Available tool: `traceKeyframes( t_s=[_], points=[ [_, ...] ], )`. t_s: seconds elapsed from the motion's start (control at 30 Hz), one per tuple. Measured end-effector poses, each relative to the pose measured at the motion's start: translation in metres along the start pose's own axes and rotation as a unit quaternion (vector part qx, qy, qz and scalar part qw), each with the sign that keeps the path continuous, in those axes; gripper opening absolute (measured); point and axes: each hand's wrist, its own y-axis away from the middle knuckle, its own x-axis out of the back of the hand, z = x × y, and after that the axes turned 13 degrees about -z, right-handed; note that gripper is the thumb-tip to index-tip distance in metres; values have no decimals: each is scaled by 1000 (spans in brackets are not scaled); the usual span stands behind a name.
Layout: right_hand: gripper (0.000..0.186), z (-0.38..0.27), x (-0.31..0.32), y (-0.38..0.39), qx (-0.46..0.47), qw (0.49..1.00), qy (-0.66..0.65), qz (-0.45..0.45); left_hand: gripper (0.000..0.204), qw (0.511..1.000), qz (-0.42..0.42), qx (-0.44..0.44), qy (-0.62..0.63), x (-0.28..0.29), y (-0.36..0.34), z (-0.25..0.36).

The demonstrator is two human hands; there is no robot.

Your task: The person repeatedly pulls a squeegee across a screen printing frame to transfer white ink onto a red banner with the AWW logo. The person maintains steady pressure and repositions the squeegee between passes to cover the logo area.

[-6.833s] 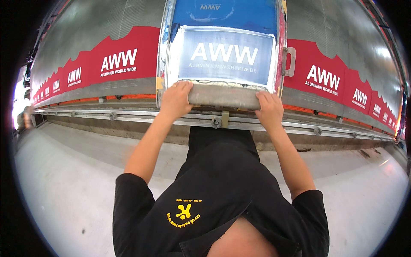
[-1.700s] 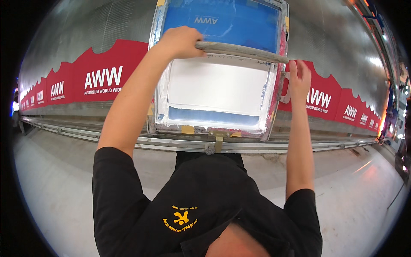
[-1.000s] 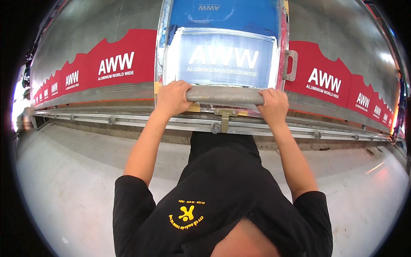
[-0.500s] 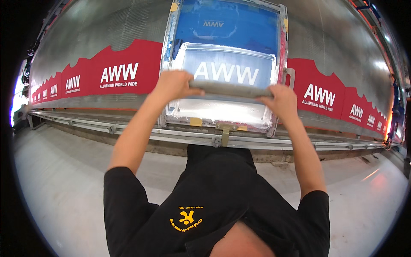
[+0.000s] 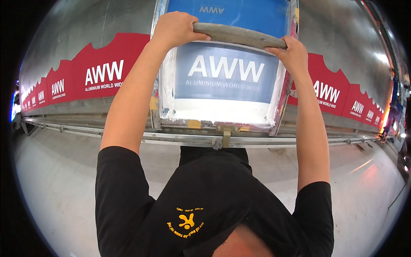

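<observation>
A long grey squeegee (image 5: 239,35) lies crosswise over a printing screen (image 5: 222,92). My left hand (image 5: 174,30) is closed around its left end, and my right hand (image 5: 294,55) grips the right end with the thumb along the near side. The screen's frame is metal, with yellow tape bits on it. Beyond the squeegee the screen is blue; nearer me a see-through mesh area shows white lettering. White ink (image 5: 222,111) forms a thick band along the near edge and smears the sides. The squeegee's lower edge is hidden from view.
Red printed shapes with white lettering (image 5: 102,70) run along the grey surface to the left, and more red prints (image 5: 364,107) continue on the right. A metal rail (image 5: 171,139) borders the near side, with a bracket (image 5: 226,138) at the screen's middle. Pale floor (image 5: 64,171) lies below.
Both hands have pushed the squeegee away from me, from across the lettering to beyond it. The full lettered mesh area now shows on the near side. My arms are stretched farther out.
</observation>
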Motion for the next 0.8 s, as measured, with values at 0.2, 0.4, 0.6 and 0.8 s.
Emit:
traceKeyframes(
  t_s=[0.2, 0.4, 0.6, 0.8],
  points=[
    [39, 5, -32, 94, 142, 987, 15, 71, 52, 998, 55, -32, 6, -43, 100, 36],
    [41, -7, -33, 170, 133, 991, -24, 21, 57, 998, -13, -41, 41, -53, 162, 60],
    [55, 12, 21, 50, 99, 994, 45, -20, 73, 993, -116, 16, 9, 28, 54, 30],
    [57, 27, 4, -13, 86, 992, 14, 90, 66, 998, 56, 1, -1, 10, -16, 12]
  ],
)
